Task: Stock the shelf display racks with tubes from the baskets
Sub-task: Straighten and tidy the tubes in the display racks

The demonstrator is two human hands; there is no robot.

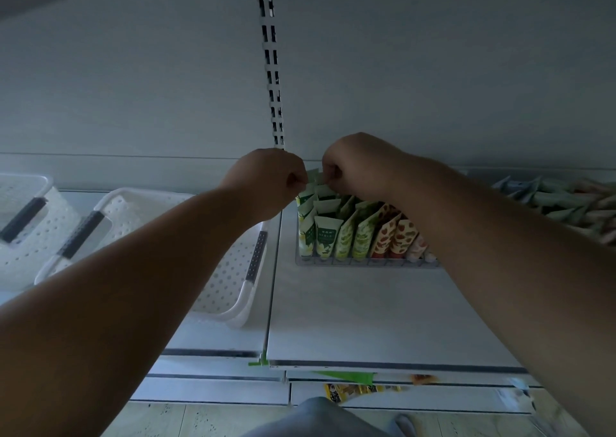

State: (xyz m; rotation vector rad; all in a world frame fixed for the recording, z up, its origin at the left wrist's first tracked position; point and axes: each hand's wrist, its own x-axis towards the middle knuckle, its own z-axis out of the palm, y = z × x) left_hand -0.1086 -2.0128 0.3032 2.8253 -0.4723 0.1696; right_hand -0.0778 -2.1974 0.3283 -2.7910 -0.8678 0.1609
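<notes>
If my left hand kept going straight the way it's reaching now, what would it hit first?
Most likely the green tube that the left hand already pinches, then the right hand just beyond it; depth is unclear.

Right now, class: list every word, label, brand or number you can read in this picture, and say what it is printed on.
No text here can be read.
Green tubes in the wire rack: dark label panels with print, too small and blurred.
Orange-patterned tubes: no legible print.
Yellow packet on the lower shelf: dark marks, unreadable.
Shelf-edge strip: green tag, no legible print.
</notes>
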